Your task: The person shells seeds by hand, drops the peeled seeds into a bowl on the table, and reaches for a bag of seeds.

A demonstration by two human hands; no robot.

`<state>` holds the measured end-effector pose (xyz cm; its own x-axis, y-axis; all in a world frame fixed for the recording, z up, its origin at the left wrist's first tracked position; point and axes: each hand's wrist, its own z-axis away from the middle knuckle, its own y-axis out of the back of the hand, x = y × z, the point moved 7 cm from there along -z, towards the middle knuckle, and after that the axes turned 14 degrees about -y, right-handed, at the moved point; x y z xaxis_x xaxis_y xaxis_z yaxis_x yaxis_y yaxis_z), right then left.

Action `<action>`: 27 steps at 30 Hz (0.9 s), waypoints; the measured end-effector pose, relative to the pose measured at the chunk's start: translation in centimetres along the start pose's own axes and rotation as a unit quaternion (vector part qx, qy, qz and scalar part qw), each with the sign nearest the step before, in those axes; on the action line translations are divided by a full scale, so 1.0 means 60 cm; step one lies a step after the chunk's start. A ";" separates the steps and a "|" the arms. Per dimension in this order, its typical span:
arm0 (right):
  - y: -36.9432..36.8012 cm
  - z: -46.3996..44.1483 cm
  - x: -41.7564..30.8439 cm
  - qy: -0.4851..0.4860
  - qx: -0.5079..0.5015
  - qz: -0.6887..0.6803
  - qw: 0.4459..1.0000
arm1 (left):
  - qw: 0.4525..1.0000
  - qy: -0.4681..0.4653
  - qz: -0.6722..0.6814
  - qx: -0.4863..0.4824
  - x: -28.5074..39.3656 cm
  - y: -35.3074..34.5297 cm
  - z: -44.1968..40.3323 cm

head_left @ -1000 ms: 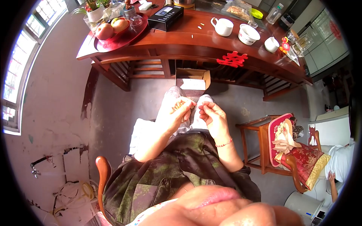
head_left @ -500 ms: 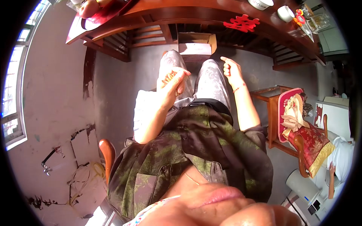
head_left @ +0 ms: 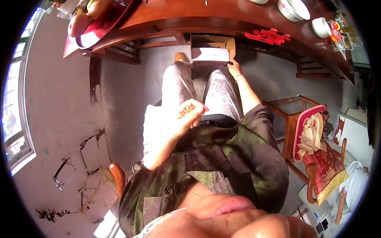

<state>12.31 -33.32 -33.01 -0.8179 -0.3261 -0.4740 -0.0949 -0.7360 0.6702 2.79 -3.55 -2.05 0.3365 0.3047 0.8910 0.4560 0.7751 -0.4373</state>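
Left hand (head_left: pixel 191 113): over the lap, fingers curled inward around small yellowish pieces (head_left: pixel 188 110), thumb lying along the fingers. The pieces are partly hidden and too small to name. Forefinger tip reaches past the thumb; anything between the two is too small to tell.

Right hand (head_left: pixel 235 69): arm extended forward and down, hand at the near right corner of an open brown cardboard box (head_left: pixel 232 47) with a whitish near panel. Contact with the corner cannot be made out for certain; nor can I tell whether the fingers pinch or are loosely bent. Red bracelet (head_left: pixel 239 76) on that wrist.

Box sits low, in front of the knees, beside the glossy red-brown wooden table (head_left: pixel 174 16). Red paper cutout (head_left: pixel 268 37) on the table's front edge. Up top, left: shiny red tray (head_left: pixel 118 18) with round reddish-yellow fruit (head_left: pixel 79 25). Right: white bowl with red print (head_left: pixel 293 10), small white cup (head_left: pixel 321 27), red-and-yellow figure (head_left: pixel 336 32) near the cup.

Wearer seated, grey patterned trousers (head_left: pixel 178 85), dark green mottled jacket (head_left: pixel 254 148).

To the right, a brown wooden chair (head_left: pixel 290 123) bearing a red-and-gold brocade cushion (head_left: pixel 326 168). Beyond it, at the far right edge, another person in white (head_left: pixel 355 178), well apart from both hands.
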 end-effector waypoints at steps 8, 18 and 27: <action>-0.054 -0.063 -0.043 -0.045 -0.040 0.118 0.991 | 1.000 0.026 -0.013 0.010 0.022 -0.007 -0.062; -0.182 -0.191 -0.063 0.073 0.011 0.258 0.963 | 0.999 0.045 -0.014 0.022 0.031 0.012 -0.138; -0.209 -0.206 -0.014 0.098 0.069 0.284 0.951 | 0.999 0.041 -0.004 -0.001 0.020 0.022 -0.149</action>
<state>21.21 -31.12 -48.08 -0.6400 -0.7617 -0.1010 0.2461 -0.3278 0.9121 11.12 -7.12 -2.65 0.3996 0.2510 0.8817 0.4604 0.7767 -0.4298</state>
